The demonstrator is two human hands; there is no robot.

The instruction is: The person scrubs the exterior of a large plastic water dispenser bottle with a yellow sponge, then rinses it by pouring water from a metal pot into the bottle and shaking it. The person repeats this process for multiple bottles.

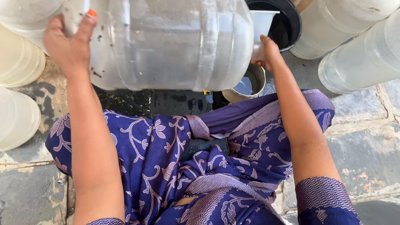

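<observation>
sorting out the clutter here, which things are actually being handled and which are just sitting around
In hand:
- big clear jug, on its side, left hand at its base, right hand at its neck
- small metal pot below the neck

Sitting around:
- black tub
- other jugs

I see the big clear water jug (166, 41) lying sideways. Left hand (68, 43) grips its base end, right hand (266, 52) its neck. Steel pot (246, 85) sits just below the neck, black tub (287, 21) beyond it.
</observation>
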